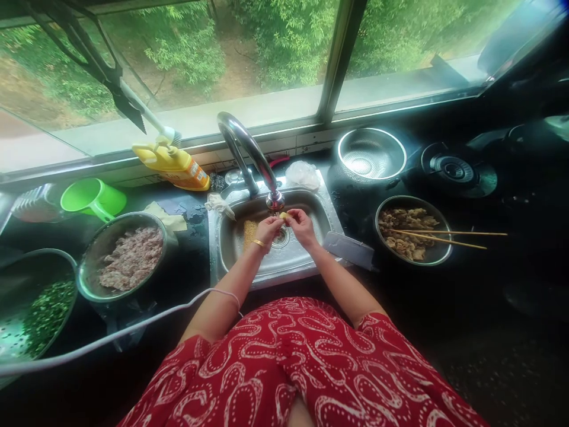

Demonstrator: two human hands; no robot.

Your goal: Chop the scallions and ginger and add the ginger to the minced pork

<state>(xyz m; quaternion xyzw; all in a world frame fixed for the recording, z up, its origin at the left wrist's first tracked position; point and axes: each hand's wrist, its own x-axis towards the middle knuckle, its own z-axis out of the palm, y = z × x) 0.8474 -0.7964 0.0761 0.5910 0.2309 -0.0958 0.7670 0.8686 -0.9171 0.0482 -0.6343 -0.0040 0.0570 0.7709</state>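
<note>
Both hands meet over the sink, right under the tap, so any drip or scrap falls into the basin rather than onto the table. Left hand and right hand each pinch a small yellowish bit between fingertips, held just below the spout; what it is, too small to tell. Grip on both sides is pressed together on that bit, not spread. A gold bangle sits on the left wrist. Bowl of minced meat and a pan of chopped greens stand to the left, close for reach; bowl of cooked pieces with chopsticks laid across it sits to the right. An empty colander rests behind, by the window. Yellow bottle lies near the tap, green mug beside it.
</note>
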